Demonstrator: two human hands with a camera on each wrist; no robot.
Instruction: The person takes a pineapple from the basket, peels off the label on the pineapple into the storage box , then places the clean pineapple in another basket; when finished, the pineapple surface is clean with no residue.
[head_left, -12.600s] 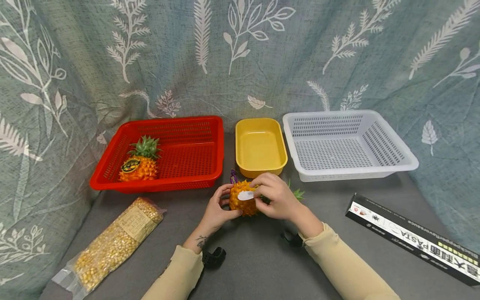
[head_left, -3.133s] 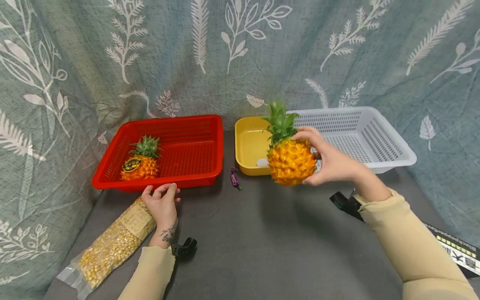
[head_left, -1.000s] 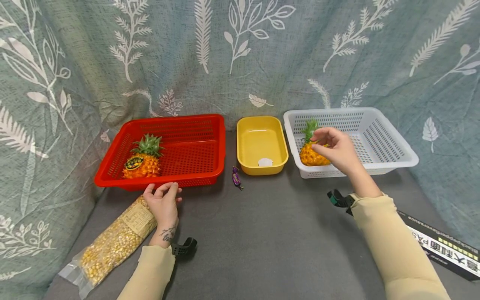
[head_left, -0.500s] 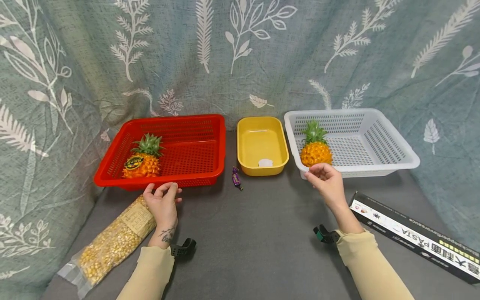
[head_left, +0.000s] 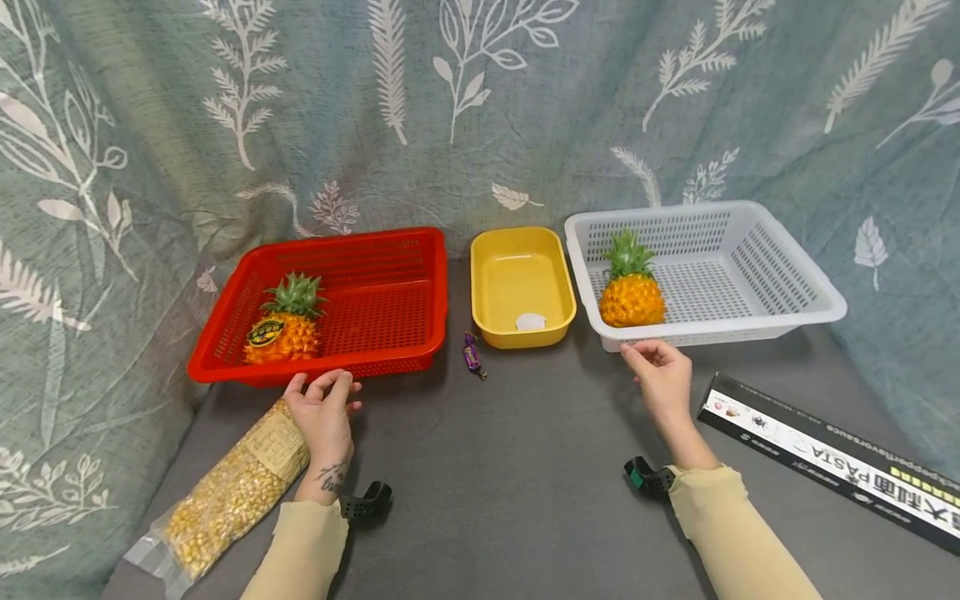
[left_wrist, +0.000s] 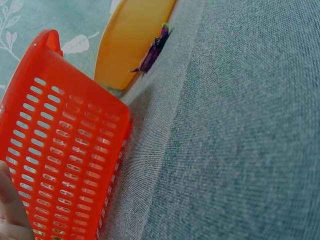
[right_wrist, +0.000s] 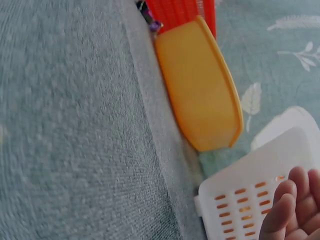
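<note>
My left hand (head_left: 324, 421) hangs with loosely curled fingers at the front rim of the red basket (head_left: 397, 354), over the top end of a bag of corn kernels (head_left: 225, 500). It holds nothing. In the red basket lies a small pineapple (head_left: 295, 337) with a black-and-yellow label. My right hand (head_left: 663, 387) is just in front of the white basket (head_left: 738, 330), its fingers loosely bent and holding nothing; the right wrist view shows the fingers before the basket's slotted wall (right_wrist: 225, 200). Inside the white basket's left end sits another pineapple (head_left: 632, 300), without a label on its visible side.
Between the baskets stands a yellow tub (head_left: 517, 287) with a white oval piece (head_left: 531, 322) in it. A purple wrapped candy (head_left: 472, 357) lies in front of it on the grey table. At right lies a long black-and-white pasta box (head_left: 840, 467). A patterned curtain hangs behind.
Earlier both hands held the pineapple, the right at its white oval label. That oval is now in the yellow tub, the pineapple in the white basket. The right hand has let go and drawn back.
</note>
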